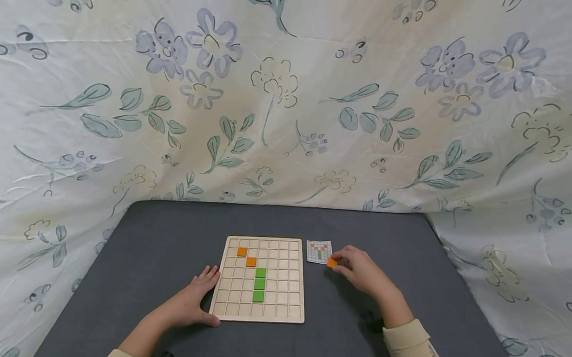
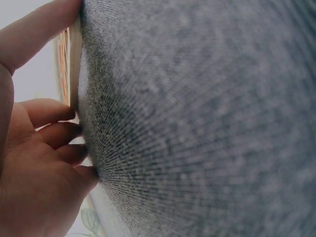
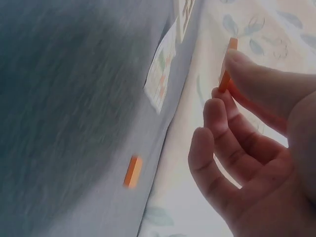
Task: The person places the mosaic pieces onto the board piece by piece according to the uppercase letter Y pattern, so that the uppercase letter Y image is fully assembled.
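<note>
A wooden grid board (image 1: 286, 311) lies flat on the dark table. Two orange square tiles (image 1: 241, 251) sit diagonally in its cells, and three green tiles (image 1: 259, 284) run in a column below them. My left hand (image 1: 192, 301) rests at the board's lower left corner, fingers along the left edge and thumb by the front edge. Between thumb and fingertips, my right hand (image 1: 362, 271) pinches an orange tile (image 3: 227, 66), raised above the table beside the board. A second orange tile (image 3: 133, 172) lies on the table in the right wrist view; the head view does not show it.
A small printed card (image 1: 318, 247) with a coloured grid pattern lies right of the board, close to the right hand's fingertips. Behind the dark table (image 1: 186, 222) hangs a flowered cloth (image 1: 287, 146), which also flanks both sides.
</note>
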The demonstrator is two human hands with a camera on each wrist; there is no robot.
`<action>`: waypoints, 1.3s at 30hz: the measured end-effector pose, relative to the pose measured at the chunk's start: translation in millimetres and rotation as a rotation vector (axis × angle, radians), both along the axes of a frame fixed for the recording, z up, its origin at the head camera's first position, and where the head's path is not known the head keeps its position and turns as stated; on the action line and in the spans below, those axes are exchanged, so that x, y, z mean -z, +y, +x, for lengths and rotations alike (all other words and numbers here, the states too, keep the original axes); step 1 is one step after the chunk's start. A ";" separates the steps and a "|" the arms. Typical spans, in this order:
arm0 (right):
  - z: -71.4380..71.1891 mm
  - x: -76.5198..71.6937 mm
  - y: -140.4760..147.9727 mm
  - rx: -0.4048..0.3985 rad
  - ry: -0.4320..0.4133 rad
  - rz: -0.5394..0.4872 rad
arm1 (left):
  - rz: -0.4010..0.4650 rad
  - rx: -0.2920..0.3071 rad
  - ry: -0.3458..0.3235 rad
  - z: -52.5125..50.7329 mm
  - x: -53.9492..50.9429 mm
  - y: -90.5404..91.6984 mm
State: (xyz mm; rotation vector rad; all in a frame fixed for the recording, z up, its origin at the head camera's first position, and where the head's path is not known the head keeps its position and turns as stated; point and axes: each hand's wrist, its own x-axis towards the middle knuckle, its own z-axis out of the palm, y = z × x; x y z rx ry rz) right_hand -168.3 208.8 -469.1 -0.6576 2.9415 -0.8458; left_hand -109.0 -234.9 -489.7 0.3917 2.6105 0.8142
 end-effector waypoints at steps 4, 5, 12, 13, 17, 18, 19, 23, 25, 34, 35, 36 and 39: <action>-3.7 -2.3 -14.7 -0.024 0.012 0.025 | 0.003 0.006 -0.004 0.4 -0.3 0.0; -4.6 -3.1 -17.9 -0.027 0.010 0.025 | 0.003 0.006 -0.006 0.5 -0.3 0.1; -10.2 -4.6 -36.4 -0.045 -0.016 0.008 | 0.001 0.001 -0.019 0.4 0.4 1.2; -11.1 -4.0 -38.9 -0.044 -0.021 0.014 | 0.001 0.000 -0.019 0.4 0.7 1.1; -13.7 -2.3 -50.8 -0.039 -0.051 0.027 | 0.000 0.003 -0.019 1.2 2.2 -0.5; -14.3 -1.5 -53.8 -0.041 -0.055 0.034 | 0.001 0.003 -0.022 1.6 2.8 -1.3; -15.0 -1.1 -57.0 -0.044 -0.057 0.038 | 0.004 0.004 -0.024 1.9 3.2 -2.1; -18.3 -0.3 -69.9 -0.065 -0.059 0.056 | 0.015 0.001 -0.031 3.0 4.4 -5.1; -20.1 -0.7 -76.1 -0.074 -0.056 0.051 | 0.018 -0.001 -0.029 2.7 4.4 -5.5; -29.6 7.4 -96.3 -0.119 -0.082 0.005 | 0.002 -0.016 -0.031 0.7 1.3 -2.1; -30.4 8.4 -98.7 -0.120 -0.089 0.004 | 0.002 -0.015 -0.031 0.6 1.3 -2.0; -31.3 9.6 -101.1 -0.122 -0.093 0.006 | 0.004 -0.013 -0.031 0.6 1.6 -2.0; -32.4 11.8 -107.2 -0.134 -0.103 0.014 | 0.001 -0.010 -0.030 0.6 2.5 -2.1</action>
